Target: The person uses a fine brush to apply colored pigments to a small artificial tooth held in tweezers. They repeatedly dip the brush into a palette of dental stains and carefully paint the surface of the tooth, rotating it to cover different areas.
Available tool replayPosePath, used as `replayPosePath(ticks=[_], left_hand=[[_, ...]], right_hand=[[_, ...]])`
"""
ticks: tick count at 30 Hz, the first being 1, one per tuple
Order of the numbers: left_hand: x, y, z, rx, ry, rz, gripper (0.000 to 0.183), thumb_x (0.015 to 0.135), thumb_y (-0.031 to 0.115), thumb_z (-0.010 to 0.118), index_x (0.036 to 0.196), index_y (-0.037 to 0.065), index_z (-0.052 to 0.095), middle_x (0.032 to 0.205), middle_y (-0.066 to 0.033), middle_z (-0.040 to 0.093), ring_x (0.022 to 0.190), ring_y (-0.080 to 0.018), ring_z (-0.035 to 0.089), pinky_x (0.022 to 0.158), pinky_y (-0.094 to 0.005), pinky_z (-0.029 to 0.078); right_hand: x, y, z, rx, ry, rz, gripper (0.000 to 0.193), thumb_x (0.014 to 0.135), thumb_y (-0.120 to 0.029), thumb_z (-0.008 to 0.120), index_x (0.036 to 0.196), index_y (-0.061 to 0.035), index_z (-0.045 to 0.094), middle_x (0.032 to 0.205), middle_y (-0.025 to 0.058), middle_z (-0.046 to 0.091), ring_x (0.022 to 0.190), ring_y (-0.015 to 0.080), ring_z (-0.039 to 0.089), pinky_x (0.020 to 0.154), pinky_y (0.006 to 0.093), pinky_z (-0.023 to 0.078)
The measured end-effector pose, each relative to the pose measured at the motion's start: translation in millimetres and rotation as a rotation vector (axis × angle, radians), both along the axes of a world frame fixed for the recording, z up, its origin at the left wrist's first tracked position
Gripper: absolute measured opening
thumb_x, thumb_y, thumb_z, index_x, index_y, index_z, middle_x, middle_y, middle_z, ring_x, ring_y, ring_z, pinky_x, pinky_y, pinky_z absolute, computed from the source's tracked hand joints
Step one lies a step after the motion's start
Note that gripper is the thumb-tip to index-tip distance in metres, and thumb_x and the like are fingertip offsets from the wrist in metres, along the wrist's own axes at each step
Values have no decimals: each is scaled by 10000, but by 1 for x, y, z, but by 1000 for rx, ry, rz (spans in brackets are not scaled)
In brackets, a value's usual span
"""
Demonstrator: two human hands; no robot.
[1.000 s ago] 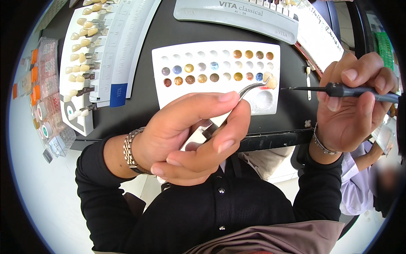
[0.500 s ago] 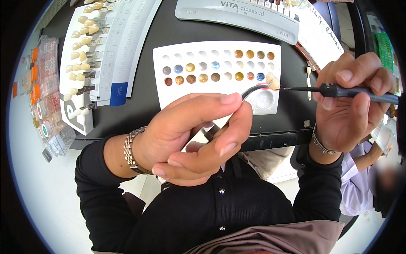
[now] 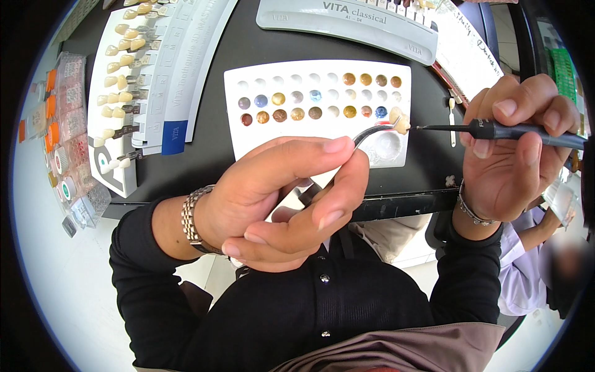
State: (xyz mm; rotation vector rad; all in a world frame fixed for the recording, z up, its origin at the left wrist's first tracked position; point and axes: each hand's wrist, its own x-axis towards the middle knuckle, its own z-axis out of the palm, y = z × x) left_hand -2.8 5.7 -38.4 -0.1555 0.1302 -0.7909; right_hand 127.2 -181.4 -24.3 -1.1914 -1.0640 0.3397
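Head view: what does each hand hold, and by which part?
Left hand: the tweezers, just behind their curved end. Right hand: the brush, by its dark handle.

My tweezers (image 3: 367,131) silver, tooth piece (image 3: 401,120) cream. My brush (image 3: 499,129) black to dark blue-grey. Palette (image 3: 291,134) white; paint wells (image 3: 279,116) in rows: brown, ochre, blue, pale. My sleeves (image 3: 155,297) black.

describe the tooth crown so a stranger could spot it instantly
On the black table, find the white palette. By its right edge, curved tweezers in the left hand hold the cream tooth crown. Unlike the shade-guide teeth lined up at left, it is gripped alone, near the thin-tipped tool in the right hand.
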Motion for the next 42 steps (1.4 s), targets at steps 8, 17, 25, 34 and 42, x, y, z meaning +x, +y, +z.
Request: replayPosePath(ticks=[8,17,25,34,42], left_hand=[[-1,-1,-1,5,-1,6,433,904,275,97,694,27,383,394,24,371,267,-55,371,294,-158,334],[-1,0,3,54,17,7,411,905,264,129,686,25,381,380,27,358,256,-50,357,266,-152,304],[0,1,4,105,22,-9,400,905,255,138,675,29,375,375,28,346,255,-45,342,260,-152,299],[-2,-1,5,131,24,-11,386,899,285,202,684,32,401,374,18,296,238,-37,263,228,-141,224],[-2,-1,5,164,20,-23,382,894,305,239,691,38,420,372,15,275,229,-30,225,216,-137,183]], right_hand=[[0,2,0,10,0,19,162,827,-78,386,976,-35,340,870,144,449,542,107,436,483,217,426],[-3,1,-2,-5,-8,-25,150,840,-98,399,964,-42,336,854,142,455,535,95,448,489,201,442],[-5,1,0,-1,-1,-51,158,841,-110,411,951,-40,322,856,149,459,531,95,462,482,200,449],[-6,1,1,-7,-19,-75,155,841,-114,420,941,-46,323,850,149,460,540,94,470,485,203,460],[-3,1,0,-11,-56,-57,162,842,-116,417,954,-43,325,859,149,459,538,91,468,486,201,457]])
